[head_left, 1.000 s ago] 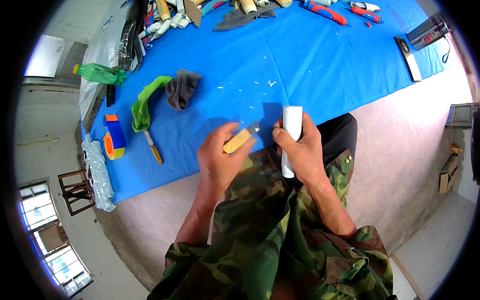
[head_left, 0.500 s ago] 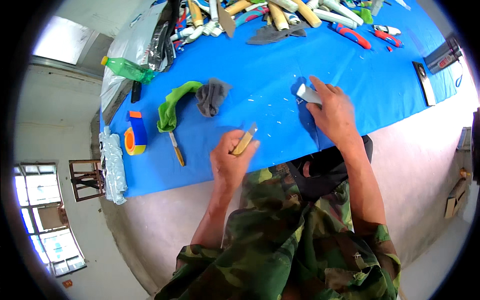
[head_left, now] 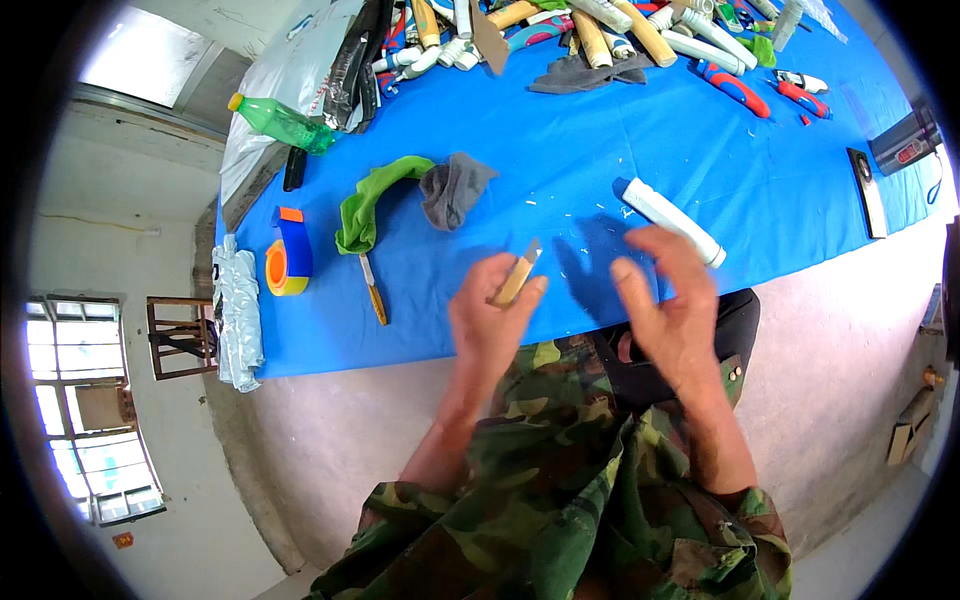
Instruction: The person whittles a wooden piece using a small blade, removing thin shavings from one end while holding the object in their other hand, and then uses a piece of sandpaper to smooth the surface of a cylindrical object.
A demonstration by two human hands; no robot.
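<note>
My left hand (head_left: 490,315) grips a short blade with a yellow wooden handle (head_left: 513,280), held near the front edge of the blue cloth-covered table (head_left: 560,130). My right hand (head_left: 665,310) is open, fingers apart, just in front of a white cylinder (head_left: 670,220) that lies on the cloth. White shavings are scattered around it. To the left lie a green cloth (head_left: 365,210) over a slim wooden-handled tool (head_left: 377,300), a grey cloth (head_left: 455,190) and a tape dispenser (head_left: 287,260).
Along the back lie several cylindrical pieces (head_left: 600,45), red-and-blue tools (head_left: 730,90) and plastic bags. A green bottle (head_left: 285,125) stands or lies at the left. A dark mug (head_left: 900,145) and a dark level-like bar (head_left: 865,190) are at the right. A foil package (head_left: 236,310) hangs at the left edge.
My right hand carried the white cylinder onto the table, let it go and drew back toward me with fingers opened. My left hand still holds the blade, and the view has shifted.
</note>
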